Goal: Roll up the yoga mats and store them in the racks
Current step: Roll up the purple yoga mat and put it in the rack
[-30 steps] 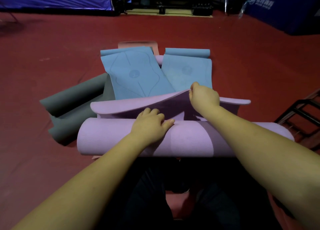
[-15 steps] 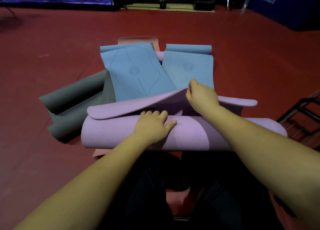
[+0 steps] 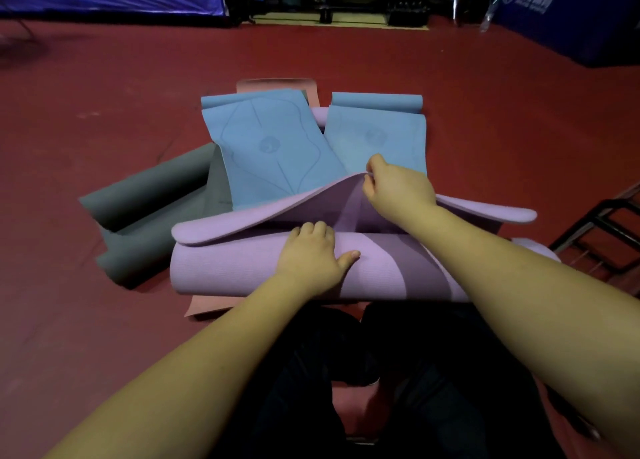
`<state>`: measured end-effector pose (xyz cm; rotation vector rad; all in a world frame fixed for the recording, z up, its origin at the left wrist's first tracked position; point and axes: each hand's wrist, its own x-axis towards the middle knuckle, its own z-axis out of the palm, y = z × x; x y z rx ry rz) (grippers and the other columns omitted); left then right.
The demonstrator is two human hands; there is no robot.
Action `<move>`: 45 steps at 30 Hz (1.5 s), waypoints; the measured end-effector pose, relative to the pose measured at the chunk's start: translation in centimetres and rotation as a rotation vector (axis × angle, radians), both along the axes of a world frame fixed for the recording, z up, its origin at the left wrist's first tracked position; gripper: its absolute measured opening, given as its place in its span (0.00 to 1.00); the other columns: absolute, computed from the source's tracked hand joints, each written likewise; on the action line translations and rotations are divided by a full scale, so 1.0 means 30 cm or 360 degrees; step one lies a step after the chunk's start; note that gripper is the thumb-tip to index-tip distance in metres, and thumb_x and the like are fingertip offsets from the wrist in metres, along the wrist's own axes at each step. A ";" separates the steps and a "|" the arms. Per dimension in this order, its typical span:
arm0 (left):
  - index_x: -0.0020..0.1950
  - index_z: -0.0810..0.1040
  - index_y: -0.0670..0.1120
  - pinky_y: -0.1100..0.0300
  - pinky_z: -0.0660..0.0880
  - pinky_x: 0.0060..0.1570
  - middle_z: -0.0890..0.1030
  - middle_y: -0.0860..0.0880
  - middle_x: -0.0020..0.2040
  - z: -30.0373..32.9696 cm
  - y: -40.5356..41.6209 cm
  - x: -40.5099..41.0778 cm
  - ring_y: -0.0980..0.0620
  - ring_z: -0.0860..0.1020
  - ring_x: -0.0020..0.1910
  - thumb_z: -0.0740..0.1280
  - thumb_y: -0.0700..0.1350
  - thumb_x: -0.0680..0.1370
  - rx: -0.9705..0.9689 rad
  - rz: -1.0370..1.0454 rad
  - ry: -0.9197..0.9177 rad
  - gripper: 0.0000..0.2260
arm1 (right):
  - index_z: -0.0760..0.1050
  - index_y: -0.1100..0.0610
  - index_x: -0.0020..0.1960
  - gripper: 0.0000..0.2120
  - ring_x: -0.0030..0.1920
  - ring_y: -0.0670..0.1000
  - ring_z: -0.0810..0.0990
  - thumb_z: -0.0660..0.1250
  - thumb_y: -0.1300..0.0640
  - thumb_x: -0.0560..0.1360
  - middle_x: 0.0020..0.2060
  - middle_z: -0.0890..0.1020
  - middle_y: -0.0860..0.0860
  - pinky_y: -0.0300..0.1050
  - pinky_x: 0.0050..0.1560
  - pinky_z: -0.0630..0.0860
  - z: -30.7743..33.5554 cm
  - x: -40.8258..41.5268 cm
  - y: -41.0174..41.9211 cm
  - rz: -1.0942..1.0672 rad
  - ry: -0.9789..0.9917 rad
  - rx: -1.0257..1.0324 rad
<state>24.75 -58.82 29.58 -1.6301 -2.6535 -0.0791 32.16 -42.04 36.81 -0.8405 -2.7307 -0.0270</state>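
While the left hand presses the purple roll, the right hand pinches its flap.

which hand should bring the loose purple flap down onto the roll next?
Right. The right hand already pinches the lifted edge of the purple mat, so it can likely lay it over. The left hand rests on the roll, steadying it.

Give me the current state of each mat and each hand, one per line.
purple mat: mostly rolled, end flap lifted
left hand: resting on the purple roll
right hand: pinching the flap's edge
left blue mat: partly unrolled
right blue mat: partly unrolled
grey mat: loosely rolled
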 end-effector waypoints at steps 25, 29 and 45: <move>0.62 0.76 0.45 0.51 0.72 0.54 0.81 0.43 0.57 -0.062 -0.040 -0.055 0.42 0.78 0.56 0.60 0.70 0.74 0.0076 -0.0095 -0.0117 0.31 | 0.68 0.44 0.71 0.20 0.63 0.57 0.76 0.60 0.43 0.80 0.65 0.78 0.51 0.48 0.58 0.72 -0.143 0.160 -0.072 0.0285 -0.0502 -0.0575; 0.59 0.76 0.40 0.48 0.71 0.58 0.77 0.40 0.59 -0.106 -0.099 -0.044 0.40 0.74 0.56 0.65 0.61 0.74 0.0380 -0.0324 -0.0114 0.26 | 0.68 0.41 0.71 0.18 0.61 0.58 0.76 0.56 0.49 0.83 0.64 0.79 0.52 0.48 0.56 0.72 -0.111 0.144 -0.053 0.0243 -0.0567 -0.0526; 0.61 0.79 0.53 0.49 0.63 0.64 0.79 0.50 0.64 -0.079 -0.002 -0.253 0.44 0.74 0.64 0.51 0.61 0.82 -0.0018 0.0250 -0.0151 0.21 | 0.51 0.52 0.80 0.58 0.74 0.56 0.63 0.66 0.23 0.61 0.76 0.62 0.54 0.56 0.72 0.61 -0.283 0.171 -0.076 0.0325 -0.0747 -0.0215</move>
